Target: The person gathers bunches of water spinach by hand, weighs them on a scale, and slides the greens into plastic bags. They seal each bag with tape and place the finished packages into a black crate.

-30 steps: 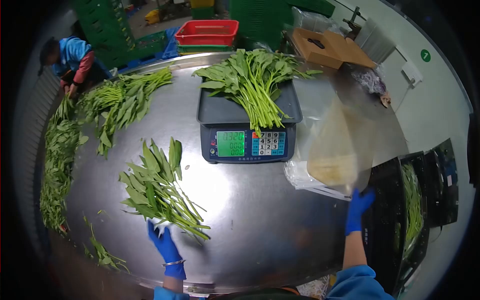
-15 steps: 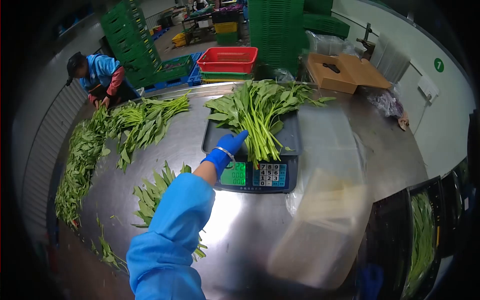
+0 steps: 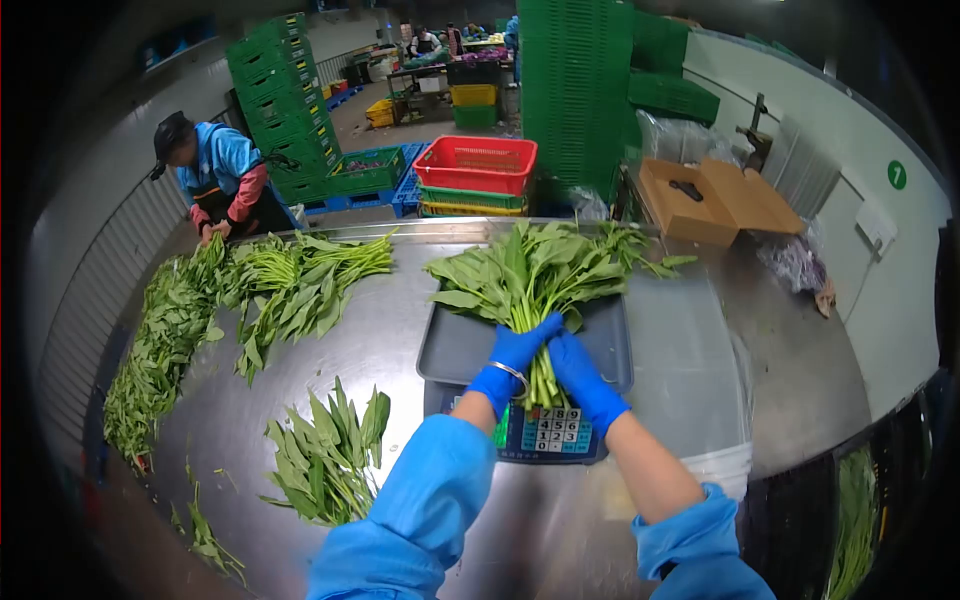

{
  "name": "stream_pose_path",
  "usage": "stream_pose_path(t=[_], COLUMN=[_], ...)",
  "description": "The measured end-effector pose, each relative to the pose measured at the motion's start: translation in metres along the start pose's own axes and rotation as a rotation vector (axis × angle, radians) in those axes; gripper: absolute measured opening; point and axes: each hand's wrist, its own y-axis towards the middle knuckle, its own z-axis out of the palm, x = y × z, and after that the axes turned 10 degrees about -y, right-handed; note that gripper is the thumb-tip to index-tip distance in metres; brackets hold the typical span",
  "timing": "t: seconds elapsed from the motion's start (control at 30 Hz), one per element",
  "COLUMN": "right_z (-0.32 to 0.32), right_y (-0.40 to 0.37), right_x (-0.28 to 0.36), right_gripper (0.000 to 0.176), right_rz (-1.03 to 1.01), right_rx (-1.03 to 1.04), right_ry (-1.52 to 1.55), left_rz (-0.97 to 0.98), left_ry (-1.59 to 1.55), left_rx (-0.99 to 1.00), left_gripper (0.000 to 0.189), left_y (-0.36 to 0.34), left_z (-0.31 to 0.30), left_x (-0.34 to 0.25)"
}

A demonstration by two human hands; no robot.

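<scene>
My left hand (image 3: 520, 355), in a blue glove with a metal bracelet at the wrist, is closed around the stems of a bunch of leafy greens (image 3: 535, 265) that looks like water spinach. From the right side, my right hand (image 3: 583, 378), gloved the same way, grips those stems too. The bunch is over the dark tray (image 3: 455, 345) of a digital scale, its leaves pointing away from me. My forearms and the stems partly cover the scale's keypad (image 3: 552, 432) and green display. A smaller bunch of greens (image 3: 325, 455) lies on the metal table to the left.
Piled greens (image 3: 165, 340) line the table's left side, where a co-worker (image 3: 225, 175) handles some. Clear plastic sheeting (image 3: 690, 370) lies right of the scale. An open cardboard box (image 3: 690, 215), a red crate (image 3: 478, 165) and stacked green crates (image 3: 575, 100) stand beyond.
My right hand has come from the lower right onto the stems. My left hand has closed around them. The plastic moving at the right now lies lower and flatter. My view has tilted up.
</scene>
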Motion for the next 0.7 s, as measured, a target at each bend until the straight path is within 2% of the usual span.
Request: stream_pose_path(t=[0.03, 0.1, 0.17, 0.23, 0.3, 0.33, 0.37, 0.4, 0.43, 0.5, 0.57, 0.63, 0.67, 0.7], right_z=[0.004, -0.009, -0.018, -0.030, -0.033, -0.023, -0.013, 0.010, 0.024, 0.041, 0.037, 0.056, 0.062, 0.069], right_y=[-0.010, -0.044, -0.102, -0.183, -0.267, -0.306, -0.349, -0.390, -0.414, -0.442, -0.429, -0.428, -0.423, -0.413], right_x=[0.015, 0.041, 0.074, 0.099, 0.124, 0.124, 0.123, 0.110, 0.100, 0.091, 0.102, 0.092, 0.095, 0.104], right_gripper=[0.033, 0.033, 0.040, 0.053, 0.057, 0.056, 0.056, 0.057, 0.057, 0.057, 0.055, 0.051, 0.051, 0.050], right_rz=[-0.034, -0.027, -0.045, -0.042, 0.092, 0.143, 0.201, 0.370, 0.413, 0.586, 0.602, 0.653, 0.655, 0.651], right_rx=[-0.104, -0.006, -0.067, 0.084, 0.205, 0.225, 0.252, 0.283, 0.318, 0.484, 0.477, 0.346, 0.329, 0.363], right_ry=[0.057, 0.084, 0.247, 0.338, 0.334, 0.301, 0.264, 0.367, 0.362, 0.438, 0.621, 0.463, 0.458, 0.288], left_rz=[-0.043, -0.027, 0.027, -0.227, -0.323, -0.360, -0.493, -0.616, -0.642, -0.741, -0.671, -0.663, -0.612, -0.555], left_ry=[0.003, -0.072, -0.191, -0.388, -0.593, -0.600, -0.758, -0.917, -0.938, -0.976, -0.786, -0.745, -0.614, -0.486], left_rx=[0.015, 0.065, 0.011, -0.082, -0.206, -0.251, -0.391, -0.536, -0.611, -0.647, -0.567, -0.540, -0.529, -0.517], left_gripper=[0.047, 0.048, 0.048, 0.047, 0.048, 0.048, 0.046, 0.045, 0.041, 0.041, 0.038, 0.037, 0.038, 0.038], left_y=[-0.012, -0.059, -0.131, -0.224, -0.315, -0.356, -0.398, -0.436, -0.462, -0.494, -0.501, -0.498, -0.496, -0.493], left_z=[0.002, 0.001, -0.003, -0.012, -0.026, -0.039, -0.054, -0.068, -0.078, -0.099, -0.114, -0.116, -0.120, -0.120], left_x=[-0.011, -0.032, -0.048, -0.068, -0.064, -0.047, -0.025, -0.004, 0.013, 0.034, 0.037, 0.027, 0.033, 0.038])
